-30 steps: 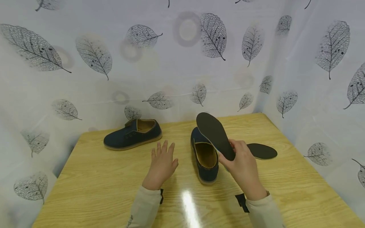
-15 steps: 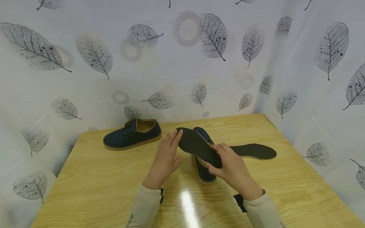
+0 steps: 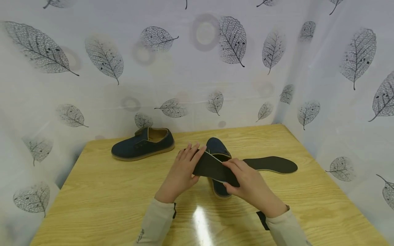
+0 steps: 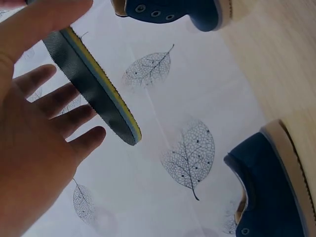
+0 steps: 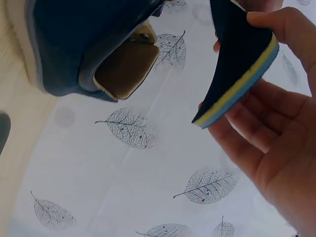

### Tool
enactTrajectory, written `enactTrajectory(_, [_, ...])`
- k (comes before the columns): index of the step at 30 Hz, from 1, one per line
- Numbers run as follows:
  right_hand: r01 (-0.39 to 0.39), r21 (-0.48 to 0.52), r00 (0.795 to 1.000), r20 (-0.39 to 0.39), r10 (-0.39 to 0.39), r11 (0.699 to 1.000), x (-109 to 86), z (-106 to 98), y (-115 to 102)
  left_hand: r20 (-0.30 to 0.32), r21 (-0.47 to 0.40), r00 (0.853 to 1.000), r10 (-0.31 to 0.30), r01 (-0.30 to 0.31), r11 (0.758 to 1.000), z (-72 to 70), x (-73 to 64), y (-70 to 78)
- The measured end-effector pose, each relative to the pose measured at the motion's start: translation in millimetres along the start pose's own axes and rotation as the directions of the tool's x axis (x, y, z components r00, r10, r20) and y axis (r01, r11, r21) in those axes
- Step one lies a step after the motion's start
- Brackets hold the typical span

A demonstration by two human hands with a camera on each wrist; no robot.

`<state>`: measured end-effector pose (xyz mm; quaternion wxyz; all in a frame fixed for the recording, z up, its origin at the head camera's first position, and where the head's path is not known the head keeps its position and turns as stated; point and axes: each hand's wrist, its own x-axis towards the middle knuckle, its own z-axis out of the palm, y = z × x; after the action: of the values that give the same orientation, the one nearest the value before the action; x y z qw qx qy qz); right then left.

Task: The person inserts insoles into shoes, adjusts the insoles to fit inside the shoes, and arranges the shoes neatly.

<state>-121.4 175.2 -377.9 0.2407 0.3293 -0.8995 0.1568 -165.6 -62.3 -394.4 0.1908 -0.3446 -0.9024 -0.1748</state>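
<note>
Between both hands is a black insole [image 3: 212, 169], bowed along its length, its yellow and blue layered edge [image 5: 242, 84] facing the right wrist camera. My left hand [image 3: 180, 171] grips the far end, thumb on one face and fingers across the other. At the opposite end my right hand [image 3: 252, 184] pinches it between thumb and fingers. Behind and partly under it in the head view stands a navy shoe [image 3: 217, 146], toe pointing away, its opening partly covered. A second black insole [image 3: 274, 164] lies flat on the table, right of that shoe, one end hidden by my right hand.
Another navy shoe [image 3: 143, 147] rests at the back left of the wooden table [image 3: 101, 198], toe to the left. A white curtain [image 3: 184, 75] with leaf prints hangs behind the table and along its sides.
My right hand has brought the insole down and leftward from a raised, tilted pose. My left hand, earlier spread and apart from it, has taken its other end, and the insole has become bent.
</note>
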Motion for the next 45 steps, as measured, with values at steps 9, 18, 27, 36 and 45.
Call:
enactTrajectory(9, [0.109,-0.068,0.994,0.013,-0.108,0.992,-1.2,-6.5,9.7,-0.003,-0.046,0.999,0.042,-0.042,0.998,0.4,0.7,1.0])
enactTrajectory(18, [0.038,-0.294,0.997,-0.046,-0.054,0.955,8.5,10.8,-8.1,-0.096,-0.001,0.995,0.028,-0.029,1.000,1.2,1.9,7.6])
enactTrajectory(27, [0.022,-0.358,1.000,0.021,-0.015,0.933,22.1,13.7,-17.2,-0.071,0.041,0.996,0.055,-0.052,0.998,1.2,2.3,16.6])
enactTrajectory(36, [0.056,-0.308,0.994,0.108,-0.024,0.950,25.9,9.7,-13.1,-0.017,0.003,0.994,0.106,-0.106,0.994,-0.2,4.1,16.2])
enactTrajectory(45, [0.082,-0.194,0.997,0.009,-0.082,0.977,22.9,5.1,-5.4,-0.083,-0.048,0.986,0.142,-0.146,0.988,-2.7,3.6,12.1])
